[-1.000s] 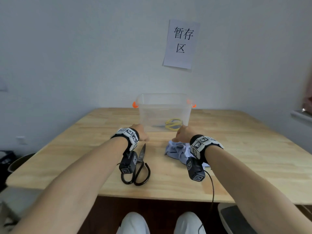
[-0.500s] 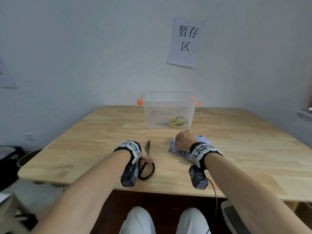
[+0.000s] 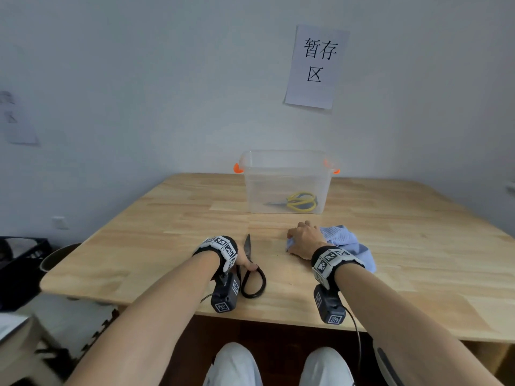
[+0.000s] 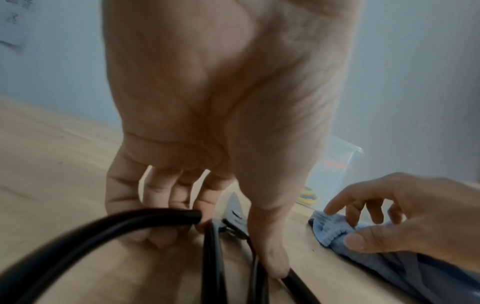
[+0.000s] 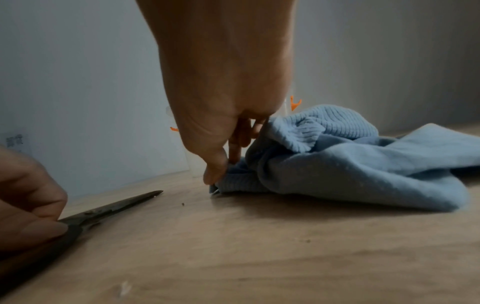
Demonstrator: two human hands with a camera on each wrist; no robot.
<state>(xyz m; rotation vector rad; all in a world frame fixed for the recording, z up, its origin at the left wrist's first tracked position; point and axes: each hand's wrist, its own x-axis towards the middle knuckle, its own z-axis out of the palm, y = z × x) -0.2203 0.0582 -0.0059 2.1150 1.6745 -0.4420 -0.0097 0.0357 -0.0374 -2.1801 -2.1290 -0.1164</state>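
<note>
Black scissors (image 3: 252,277) lie shut on the wooden table (image 3: 167,246), blades pointing away from me. My left hand (image 3: 249,264) grips their handles: in the left wrist view the fingers (image 4: 155,232) curl round one loop (image 4: 130,220) and the thumb presses the other. A crumpled light blue cloth (image 3: 345,240) lies to the right. My right hand (image 3: 305,239) rests on its left end; in the right wrist view, thumb and forefinger (image 5: 221,170) pinch the ribbed edge of the cloth (image 5: 350,164). The scissor blades (image 5: 111,207) stay a short way left of the cloth.
A clear plastic bin (image 3: 287,174) with orange clips stands at the back of the table, with yellow scissors (image 3: 301,201) inside. A paper sign (image 3: 315,65) hangs on the wall above it. The table's front edge is just behind my wrists.
My left hand drew back from near the bin and took hold of the black scissors' handles. My right hand has stayed at the cloth's left end.
</note>
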